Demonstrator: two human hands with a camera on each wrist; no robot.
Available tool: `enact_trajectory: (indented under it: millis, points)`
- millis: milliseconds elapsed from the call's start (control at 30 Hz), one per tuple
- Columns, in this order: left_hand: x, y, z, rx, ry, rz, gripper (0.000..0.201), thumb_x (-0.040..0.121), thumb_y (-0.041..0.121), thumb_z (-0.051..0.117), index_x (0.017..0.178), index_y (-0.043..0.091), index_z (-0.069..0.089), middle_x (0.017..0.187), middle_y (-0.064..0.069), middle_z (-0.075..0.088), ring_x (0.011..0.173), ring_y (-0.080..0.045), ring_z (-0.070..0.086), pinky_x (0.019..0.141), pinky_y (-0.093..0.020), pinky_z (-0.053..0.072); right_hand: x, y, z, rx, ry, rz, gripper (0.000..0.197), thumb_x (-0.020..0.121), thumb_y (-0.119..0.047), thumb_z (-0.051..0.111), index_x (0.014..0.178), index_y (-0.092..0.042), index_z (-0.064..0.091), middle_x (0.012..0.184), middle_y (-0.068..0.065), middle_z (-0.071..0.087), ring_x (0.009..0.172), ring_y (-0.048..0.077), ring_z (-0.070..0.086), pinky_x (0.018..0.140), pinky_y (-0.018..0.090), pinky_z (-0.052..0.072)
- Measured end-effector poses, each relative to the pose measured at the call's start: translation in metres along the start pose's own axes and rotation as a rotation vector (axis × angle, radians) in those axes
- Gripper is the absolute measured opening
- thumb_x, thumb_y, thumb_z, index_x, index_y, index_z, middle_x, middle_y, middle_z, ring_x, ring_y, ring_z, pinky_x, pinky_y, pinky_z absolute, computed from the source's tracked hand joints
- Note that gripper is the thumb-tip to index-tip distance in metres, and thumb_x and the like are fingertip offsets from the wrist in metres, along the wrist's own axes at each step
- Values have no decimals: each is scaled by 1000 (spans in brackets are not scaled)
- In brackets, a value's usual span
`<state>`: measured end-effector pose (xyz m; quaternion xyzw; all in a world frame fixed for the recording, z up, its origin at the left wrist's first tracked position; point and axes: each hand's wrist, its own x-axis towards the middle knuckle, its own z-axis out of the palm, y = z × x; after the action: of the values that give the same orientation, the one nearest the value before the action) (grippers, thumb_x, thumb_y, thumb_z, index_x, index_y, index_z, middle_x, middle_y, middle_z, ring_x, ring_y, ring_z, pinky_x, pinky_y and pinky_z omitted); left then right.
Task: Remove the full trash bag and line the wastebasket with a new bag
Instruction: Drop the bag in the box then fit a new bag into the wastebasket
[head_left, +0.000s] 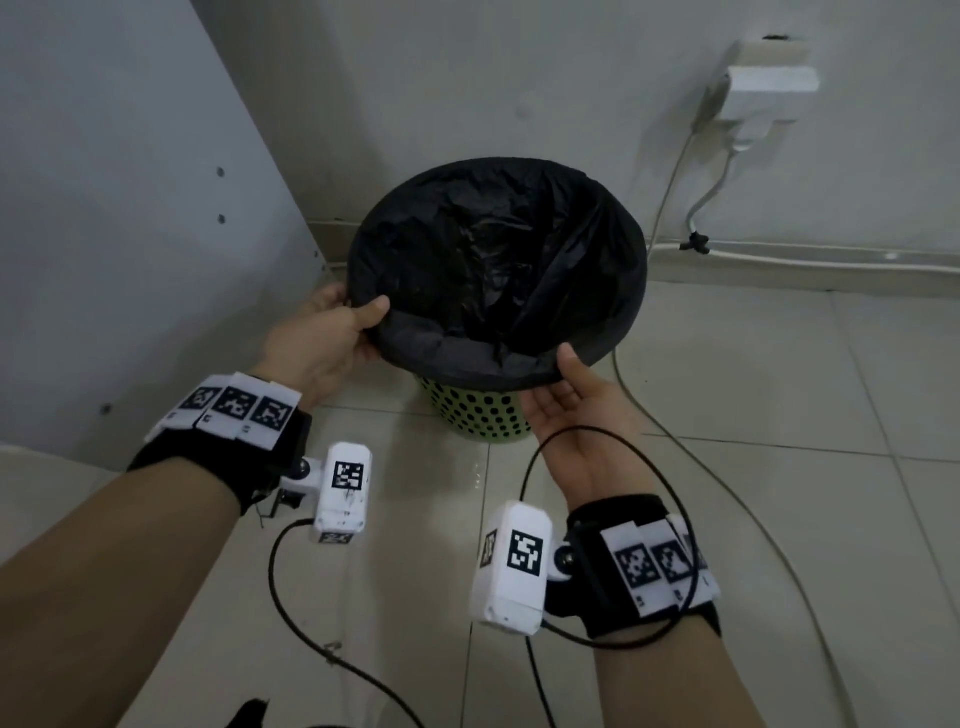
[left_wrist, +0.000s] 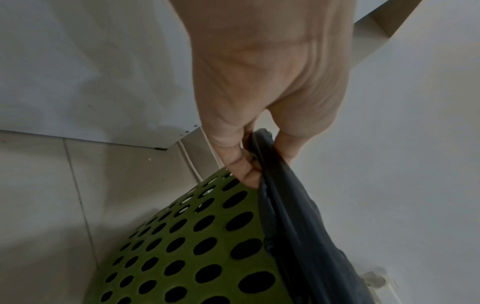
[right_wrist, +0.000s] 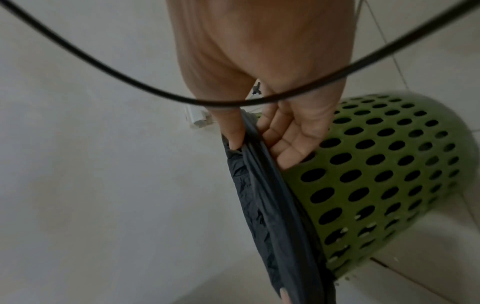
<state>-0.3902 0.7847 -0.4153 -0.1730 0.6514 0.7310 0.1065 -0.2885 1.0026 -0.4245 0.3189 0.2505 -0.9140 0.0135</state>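
A green perforated wastebasket (head_left: 478, 410) stands on the tiled floor, lined with a black trash bag (head_left: 493, 260) whose edge is folded over the rim. My left hand (head_left: 363, 327) pinches the bag's rim at the near left, thumb on top. My right hand (head_left: 561, 384) pinches the rim at the near right, thumb on the edge and fingers underneath. The left wrist view shows the left hand (left_wrist: 259, 148) pinching the bag (left_wrist: 293, 216) above the wastebasket (left_wrist: 197, 246). In the right wrist view the right hand (right_wrist: 259, 131) holds the bag (right_wrist: 262, 205) against the wastebasket (right_wrist: 376, 174).
A white cabinet panel (head_left: 130, 208) rises close on the left. Behind the wastebasket is a wall with a socket and white plugs (head_left: 769, 88). White cables (head_left: 675, 171) run down to the floor at the right. A black wrist-camera cable (head_left: 597, 431) loops over my right palm.
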Motion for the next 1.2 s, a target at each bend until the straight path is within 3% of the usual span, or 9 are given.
enact_trajectory:
  millis: [167, 400, 533, 633, 733, 833, 967, 1100, 1200]
  points:
    - [-1, -7, 6, -19, 54, 27, 41, 97, 19, 60, 135, 4, 52, 127, -12, 65, 107, -26, 66, 85, -42, 57, 2, 12, 7, -33, 62, -85, 31, 94, -14, 63, 121, 1, 62, 121, 22, 68, 95, 28, 70, 72, 31, 60]
    - [-6, -27, -7, -107, 14, -132, 58, 90, 37, 68, 138, 12, 47, 128, -9, 65, 93, -27, 74, 65, -38, 60, -8, 22, -2, -156, -67, 50, 40, 91, -23, 68, 126, -6, 60, 117, 18, 72, 102, 29, 72, 82, 39, 60]
    - [1, -18, -9, -63, 32, -84, 58, 94, 27, 64, 140, 0, 42, 130, -17, 61, 79, -23, 72, 55, -30, 58, -3, -2, -12, -203, 73, -68, 49, 88, -36, 72, 123, -4, 62, 112, 19, 73, 94, 29, 72, 69, 34, 61]
    - [7, -11, -15, -1, 30, -30, 27, 96, 21, 62, 117, 6, 57, 110, -12, 67, 81, -22, 67, 55, -29, 57, 0, -25, -9, -191, 145, -137, 42, 87, -31, 73, 114, -1, 65, 110, 20, 72, 91, 31, 69, 76, 37, 59]
    - [11, -4, -20, 37, 40, -16, 10, 95, 18, 62, 90, 13, 55, 96, -7, 68, 81, -22, 66, 56, -30, 58, -4, -30, -1, -222, 154, -117, 15, 88, -20, 72, 92, -7, 67, 90, 14, 73, 79, 28, 69, 67, 34, 58]
    - [14, 2, -18, 24, 25, -16, 12, 97, 17, 59, 106, 11, 56, 100, -9, 68, 84, -21, 67, 62, -31, 61, -7, -22, 3, -192, 172, -120, 7, 88, -13, 71, 90, -6, 67, 84, 11, 74, 78, 26, 69, 64, 32, 58]
    - [15, 7, -12, 63, 23, -5, 7, 98, 18, 58, 99, 11, 59, 104, -11, 68, 86, -23, 68, 67, -34, 60, -3, -21, 2, -143, 182, -81, 7, 90, -12, 69, 95, -7, 67, 90, 9, 75, 79, 24, 70, 59, 29, 59]
    - [13, 9, -7, 62, 25, -2, 29, 98, 24, 58, 119, 6, 62, 115, -11, 69, 98, -26, 68, 70, -36, 62, 11, -20, -2, -173, 203, -31, 8, 89, -15, 70, 91, -9, 66, 84, 8, 68, 67, 19, 62, 58, 27, 55]
    - [6, 7, -3, 42, 44, 12, 28, 98, 31, 57, 116, 10, 63, 111, -6, 70, 94, -22, 68, 66, -32, 62, 17, -21, -3, -153, 208, -30, 6, 92, -14, 66, 89, -10, 64, 80, 4, 64, 60, 13, 57, 55, 24, 51]
